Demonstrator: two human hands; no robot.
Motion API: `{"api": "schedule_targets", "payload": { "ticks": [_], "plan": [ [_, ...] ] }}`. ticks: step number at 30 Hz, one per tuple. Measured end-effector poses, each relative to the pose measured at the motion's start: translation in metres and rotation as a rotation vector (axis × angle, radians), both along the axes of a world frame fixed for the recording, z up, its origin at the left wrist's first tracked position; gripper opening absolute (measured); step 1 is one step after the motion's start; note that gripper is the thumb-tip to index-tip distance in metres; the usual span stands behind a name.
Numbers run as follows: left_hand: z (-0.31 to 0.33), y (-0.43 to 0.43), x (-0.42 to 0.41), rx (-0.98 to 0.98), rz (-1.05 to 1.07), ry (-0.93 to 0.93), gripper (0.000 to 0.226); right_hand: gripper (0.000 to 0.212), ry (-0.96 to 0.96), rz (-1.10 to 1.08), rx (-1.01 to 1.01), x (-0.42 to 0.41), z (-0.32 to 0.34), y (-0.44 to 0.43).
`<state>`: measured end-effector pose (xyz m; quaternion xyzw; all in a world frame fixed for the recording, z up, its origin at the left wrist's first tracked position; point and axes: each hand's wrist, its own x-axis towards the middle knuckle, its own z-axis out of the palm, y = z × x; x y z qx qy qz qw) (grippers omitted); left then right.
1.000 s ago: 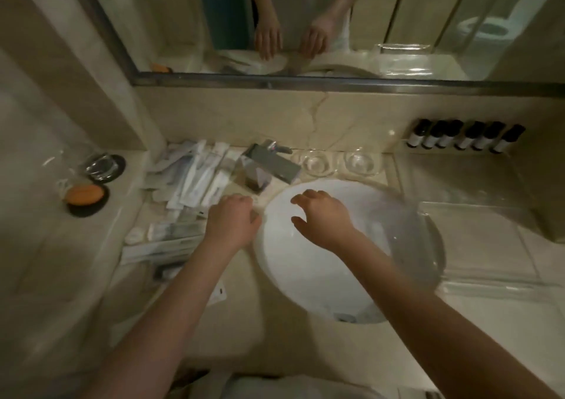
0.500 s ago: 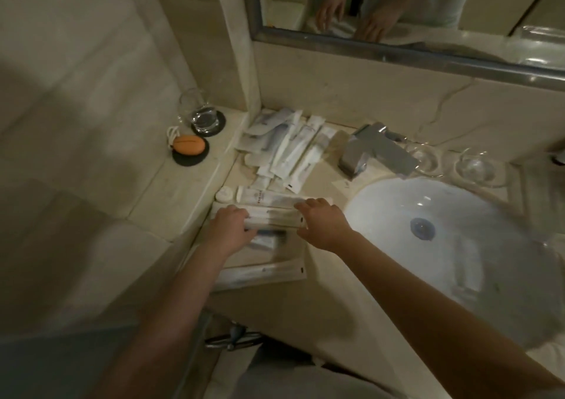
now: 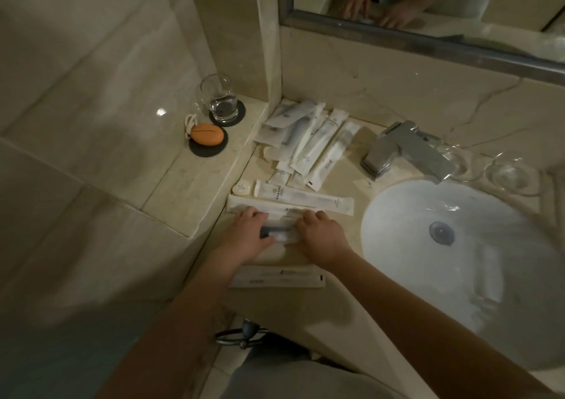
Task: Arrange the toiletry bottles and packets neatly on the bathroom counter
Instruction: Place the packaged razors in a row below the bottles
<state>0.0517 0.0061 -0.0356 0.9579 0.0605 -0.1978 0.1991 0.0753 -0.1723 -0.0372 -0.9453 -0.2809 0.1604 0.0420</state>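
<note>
Both hands work on the counter just left of the basin. Left hand: knuckles up, fingers curled and pressed together, thumb along the near edge of a short packet with a dark core, gripping its end farther from the basin. Right hand: fingers likewise curled and close together, holding the packet's basin-side end; its thumb is hidden, so the exact pinch cannot be told. The short packet lies flat, crosswise, between the two hands. Both sets of fingertips also touch a long white packet just behind it. A second long packet lies beyond that, parallel, its end near the basin rim. Another flat packet sits at the counter's front edge, left of the basin, under the forearms. A loose fan of packets lies left of and behind the basin, beside the tap.
</note>
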Motion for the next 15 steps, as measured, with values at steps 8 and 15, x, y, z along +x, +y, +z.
{"api": "schedule_targets", "payload": {
  "ticks": [8,15],
  "plan": [
    [0.017,0.004,0.015,-0.135,0.122,-0.177,0.055,0.018,-0.015,-0.142,0.147,0.024,0.005,-0.009],
    [0.049,-0.020,0.046,-0.831,0.460,-0.076,0.049,0.020,0.698,-0.618,0.875,0.041,0.040,-0.029]
  ]
}}
